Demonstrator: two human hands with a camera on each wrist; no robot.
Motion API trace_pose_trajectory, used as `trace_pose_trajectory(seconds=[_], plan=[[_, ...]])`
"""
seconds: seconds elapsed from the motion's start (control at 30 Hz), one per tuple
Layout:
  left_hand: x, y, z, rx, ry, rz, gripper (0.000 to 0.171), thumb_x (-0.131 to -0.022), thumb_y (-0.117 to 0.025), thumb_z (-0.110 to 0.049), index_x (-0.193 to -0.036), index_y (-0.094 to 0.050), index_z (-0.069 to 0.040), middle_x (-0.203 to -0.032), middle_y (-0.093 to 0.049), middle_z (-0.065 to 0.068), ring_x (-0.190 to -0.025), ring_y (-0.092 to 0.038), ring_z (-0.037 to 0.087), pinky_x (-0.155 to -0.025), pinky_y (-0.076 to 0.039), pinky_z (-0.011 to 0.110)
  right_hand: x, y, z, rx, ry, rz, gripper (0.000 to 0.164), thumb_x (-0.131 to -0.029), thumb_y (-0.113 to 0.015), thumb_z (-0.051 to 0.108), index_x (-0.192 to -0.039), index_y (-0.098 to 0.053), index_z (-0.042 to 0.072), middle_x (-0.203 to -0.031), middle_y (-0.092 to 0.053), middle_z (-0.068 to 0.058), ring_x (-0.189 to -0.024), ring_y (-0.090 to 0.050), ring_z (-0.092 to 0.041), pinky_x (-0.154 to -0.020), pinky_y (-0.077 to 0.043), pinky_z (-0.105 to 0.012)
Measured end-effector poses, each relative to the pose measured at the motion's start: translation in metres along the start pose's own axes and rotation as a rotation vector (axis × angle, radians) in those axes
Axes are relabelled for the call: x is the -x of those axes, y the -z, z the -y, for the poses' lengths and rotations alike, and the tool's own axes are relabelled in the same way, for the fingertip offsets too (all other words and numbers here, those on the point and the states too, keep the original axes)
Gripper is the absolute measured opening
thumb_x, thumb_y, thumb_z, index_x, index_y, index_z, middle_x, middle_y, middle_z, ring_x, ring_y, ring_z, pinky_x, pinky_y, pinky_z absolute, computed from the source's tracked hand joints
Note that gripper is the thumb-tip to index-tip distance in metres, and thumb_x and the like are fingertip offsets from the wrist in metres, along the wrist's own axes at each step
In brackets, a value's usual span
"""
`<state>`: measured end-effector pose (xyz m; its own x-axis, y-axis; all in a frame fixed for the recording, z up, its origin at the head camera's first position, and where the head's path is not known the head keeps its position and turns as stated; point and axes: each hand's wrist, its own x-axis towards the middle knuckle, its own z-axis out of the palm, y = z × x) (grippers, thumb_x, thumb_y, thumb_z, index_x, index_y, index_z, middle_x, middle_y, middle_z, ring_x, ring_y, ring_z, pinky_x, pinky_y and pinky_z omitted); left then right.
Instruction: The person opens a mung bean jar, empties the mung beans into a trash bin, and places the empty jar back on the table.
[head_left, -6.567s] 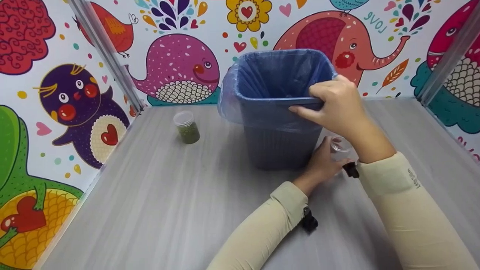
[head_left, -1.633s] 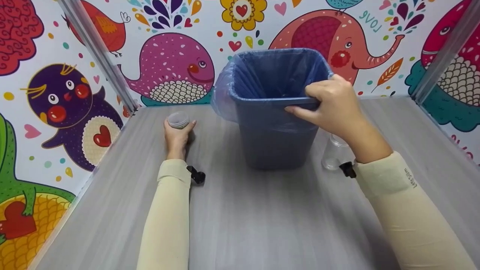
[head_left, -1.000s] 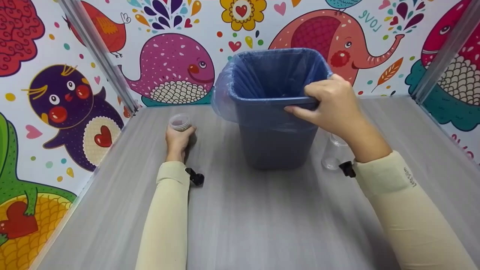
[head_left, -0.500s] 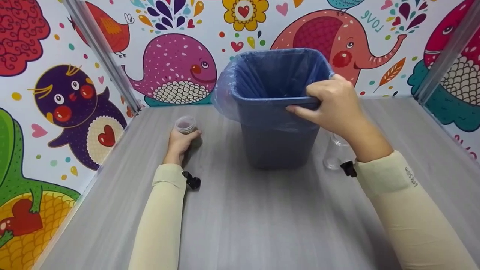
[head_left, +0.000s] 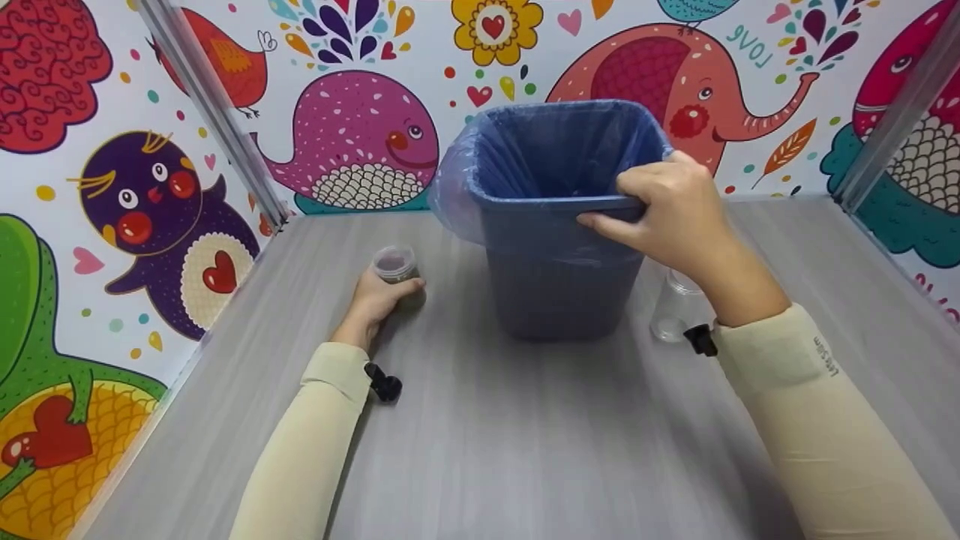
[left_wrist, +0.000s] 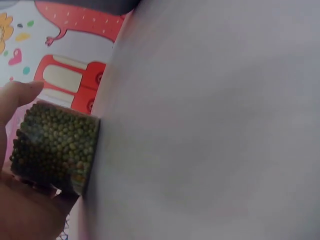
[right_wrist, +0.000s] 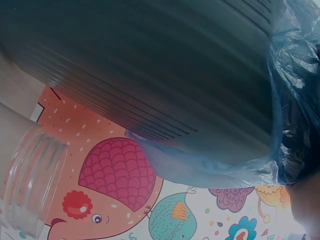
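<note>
My left hand grips a clear jar of small green beans, with the thumb along its near side. In the left wrist view the round beans show through the wall; whether the base touches the table cannot be told. My right hand holds the near right rim of a grey-blue trash bin, thumb outside and fingers over the edge. A thin blue bag lines the bin and folds over its rim. Just right of the bin stands a clear jar, partly behind my right wrist; its screw neck shows in the right wrist view.
A pale wood-grain table bears everything. Walls printed with cartoon animals close the back and sides, with metal posts at the corners. The bin stands near the back wall.
My left hand has gone from the clear jar to the jar of beans, gripped it, and brought it right and nearer to me. My right hand has stayed on the bin's rim.
</note>
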<state>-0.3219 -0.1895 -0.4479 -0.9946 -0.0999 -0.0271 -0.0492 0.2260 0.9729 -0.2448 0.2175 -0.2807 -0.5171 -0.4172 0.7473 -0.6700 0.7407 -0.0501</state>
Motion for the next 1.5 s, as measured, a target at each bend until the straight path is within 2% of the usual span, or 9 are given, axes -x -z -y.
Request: trace_pose_trajectory(seconds=[0.4,0.73,0.9,1.17,1.5], plan=[[0.027,-0.008,-0.003,-0.038,-0.052,0.162,0.085,-0.081,-0.085,-0.006,-0.154,-0.043,0.004,-0.15,-0.053,0.024,-0.141,-0.05,0.036,-0.122,-0.036,0.049,-0.001,0.0,0.001,-0.031,-0.025,0.004,0.056,-0.084,-0.092,0.034,-0.061,-0.048,0.009,-0.057,-0.04,-0.005,-0.053,-0.037,-0.023,-0.072,-0.035,-0.043],[0.058,-0.021,-0.005,-0.023,-0.11,0.311,0.087,-0.075,-0.09,-0.004,-0.151,-0.049,0.003,-0.145,-0.06,0.02,-0.137,-0.054,0.035,-0.12,-0.037,0.049,0.0,-0.001,0.0,-0.025,-0.022,-0.006,0.056,-0.084,-0.092,0.035,-0.061,-0.048,0.009,-0.056,-0.041,-0.005,-0.053,-0.036,-0.023,-0.07,-0.033,-0.042],[0.067,-0.026,-0.005,0.004,-0.14,0.382,0.084,-0.074,-0.09,-0.003,-0.15,-0.051,0.002,-0.141,-0.063,0.018,-0.134,-0.056,0.033,-0.118,-0.038,0.048,0.0,-0.001,-0.001,-0.019,0.003,-0.018,0.057,-0.084,-0.092,0.035,-0.061,-0.046,0.01,-0.056,-0.039,-0.006,-0.052,-0.034,-0.023,-0.067,-0.031,-0.041],[0.076,-0.03,-0.003,0.033,-0.146,0.425,0.086,-0.075,-0.089,0.0,-0.152,-0.049,0.003,-0.141,-0.062,0.018,-0.133,-0.056,0.031,-0.118,-0.039,0.045,0.0,-0.002,0.0,-0.031,0.002,-0.02,0.057,-0.084,-0.092,0.034,-0.061,-0.046,0.009,-0.057,-0.039,-0.006,-0.053,-0.035,-0.023,-0.068,-0.031,-0.042],[0.09,-0.039,-0.007,-0.011,-0.153,0.497,0.085,-0.077,-0.091,-0.004,-0.151,-0.05,0.003,-0.14,-0.064,0.017,-0.132,-0.057,0.03,-0.118,-0.039,0.047,0.002,-0.001,-0.003,-0.035,0.0,-0.019,0.055,-0.083,-0.093,0.034,-0.062,-0.048,0.009,-0.057,-0.041,-0.006,-0.053,-0.036,-0.023,-0.069,-0.032,-0.043]])
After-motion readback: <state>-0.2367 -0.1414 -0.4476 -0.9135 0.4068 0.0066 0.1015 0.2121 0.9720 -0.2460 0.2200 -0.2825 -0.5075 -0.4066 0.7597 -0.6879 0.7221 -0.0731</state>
